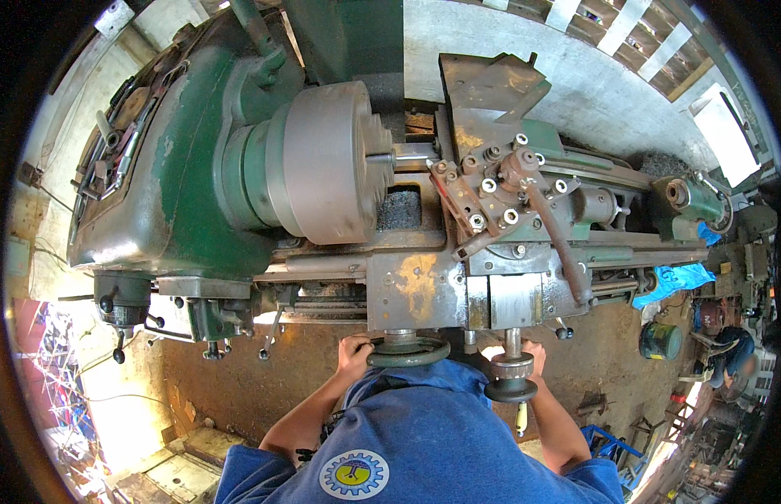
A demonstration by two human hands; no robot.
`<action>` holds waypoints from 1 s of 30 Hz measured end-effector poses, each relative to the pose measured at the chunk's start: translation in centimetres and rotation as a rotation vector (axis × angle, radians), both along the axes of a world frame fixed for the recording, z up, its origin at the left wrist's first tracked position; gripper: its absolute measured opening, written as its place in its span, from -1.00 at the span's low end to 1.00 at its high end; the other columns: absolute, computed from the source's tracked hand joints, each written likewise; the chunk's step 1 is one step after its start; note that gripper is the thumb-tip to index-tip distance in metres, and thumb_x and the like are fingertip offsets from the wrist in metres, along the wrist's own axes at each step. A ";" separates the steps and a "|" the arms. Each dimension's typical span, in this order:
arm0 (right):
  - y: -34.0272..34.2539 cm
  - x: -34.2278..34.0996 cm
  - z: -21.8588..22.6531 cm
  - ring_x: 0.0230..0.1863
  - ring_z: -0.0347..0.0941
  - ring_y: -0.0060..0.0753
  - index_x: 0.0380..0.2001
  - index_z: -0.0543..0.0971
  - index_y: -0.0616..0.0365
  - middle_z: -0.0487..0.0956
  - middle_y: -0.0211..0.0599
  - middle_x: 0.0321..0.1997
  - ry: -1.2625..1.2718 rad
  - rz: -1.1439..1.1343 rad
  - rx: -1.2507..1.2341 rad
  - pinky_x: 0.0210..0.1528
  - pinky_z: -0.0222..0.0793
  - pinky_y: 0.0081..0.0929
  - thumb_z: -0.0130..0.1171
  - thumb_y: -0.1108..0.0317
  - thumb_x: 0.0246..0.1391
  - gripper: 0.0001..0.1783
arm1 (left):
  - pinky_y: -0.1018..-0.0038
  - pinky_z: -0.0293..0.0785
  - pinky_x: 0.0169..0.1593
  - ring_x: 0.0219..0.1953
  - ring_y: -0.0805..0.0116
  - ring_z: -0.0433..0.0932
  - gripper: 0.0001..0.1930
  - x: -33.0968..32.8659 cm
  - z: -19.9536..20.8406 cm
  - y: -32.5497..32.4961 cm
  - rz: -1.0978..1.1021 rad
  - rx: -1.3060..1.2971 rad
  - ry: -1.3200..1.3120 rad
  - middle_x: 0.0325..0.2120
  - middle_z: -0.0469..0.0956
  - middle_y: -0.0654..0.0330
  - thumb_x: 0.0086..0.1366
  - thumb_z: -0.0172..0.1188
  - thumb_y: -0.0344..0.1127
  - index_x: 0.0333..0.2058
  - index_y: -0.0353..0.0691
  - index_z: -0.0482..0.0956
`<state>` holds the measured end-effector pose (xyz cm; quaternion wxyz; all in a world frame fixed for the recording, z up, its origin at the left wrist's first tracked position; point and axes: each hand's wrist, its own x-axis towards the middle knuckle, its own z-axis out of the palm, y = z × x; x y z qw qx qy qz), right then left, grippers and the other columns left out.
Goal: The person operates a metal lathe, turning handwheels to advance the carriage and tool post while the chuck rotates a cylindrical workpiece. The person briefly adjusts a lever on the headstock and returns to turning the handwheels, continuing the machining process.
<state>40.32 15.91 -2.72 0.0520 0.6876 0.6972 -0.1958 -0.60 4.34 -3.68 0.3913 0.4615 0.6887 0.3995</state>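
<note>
I stand at a green metal lathe. My left hand (354, 357) is closed on the left rim of the large carriage handwheel (410, 353). My right hand (535, 357) is at the smaller cross-slide handwheel (511, 388), apparently closed round it; the wheel and its collar hide most of the fingers. A pale handle (521, 418) hangs from that smaller wheel. Above the hands, the tool post (518, 172) with its long clamp lever (560, 244) sits on the carriage. The big grey chuck (327, 164) is at left, with a slim metal workpiece (414, 154) beside its jaws.
The green headstock (193, 160) carries loose tools on top and control levers (118, 344) below. Metal chips (399, 210) lie under the chuck. The tailstock (689, 197) is at far right, near a blue plastic sheet (672, 281) and a green bucket (660, 341). Another person (731, 357) sits beyond.
</note>
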 end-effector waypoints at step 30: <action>0.1 -0.5 1.0 -0.44 0.59 0.01 -0.35 0.69 0.08 0.59 0.04 -0.54 0.021 0.051 0.071 -0.35 0.50 -0.18 0.26 0.09 -0.20 -0.63 | 0.44 0.27 -0.46 -0.61 0.31 0.39 -0.77 -0.6 -1.7 -0.5 -0.019 -0.027 -0.053 -0.72 0.35 0.06 -0.07 0.03 -0.33 -0.63 -0.46 0.39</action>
